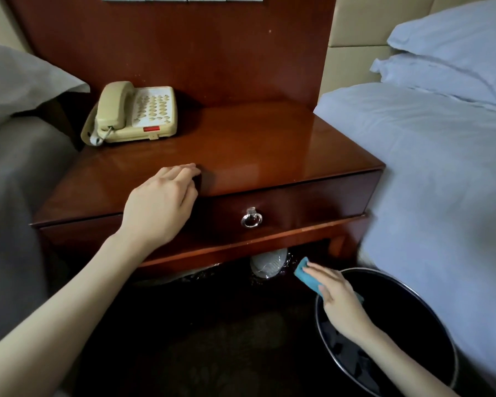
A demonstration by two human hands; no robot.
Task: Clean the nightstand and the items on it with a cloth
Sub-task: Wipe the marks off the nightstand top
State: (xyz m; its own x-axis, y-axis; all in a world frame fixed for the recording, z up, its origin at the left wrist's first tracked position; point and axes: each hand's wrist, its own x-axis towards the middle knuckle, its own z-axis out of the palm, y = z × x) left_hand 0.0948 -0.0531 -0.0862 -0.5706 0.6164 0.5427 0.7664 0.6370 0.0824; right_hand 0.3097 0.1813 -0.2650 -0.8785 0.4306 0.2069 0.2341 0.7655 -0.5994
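Folded blue cloth (305, 275): low at the front right of the glossy red-brown wooden desk (269, 144), below its drawer, over the near rim of a round black waste bin (317, 313). Half covered by the right hand (334, 293), which grips it, fingers laid along the top and thumb hidden beneath; slightly blurred.

Left hand (161, 202): draped over the desk's front edge, bent fingers resting on top, holding nothing; thumb out of sight.

Cream push-button telephone (135, 113): back left of the desk top.

Silver ring pull (251, 220): centre of the drawer front.

Pale object in clear wrapping (268, 265): under the desk, too dark to identify.

White bedding (441, 167): against the desk's right side.
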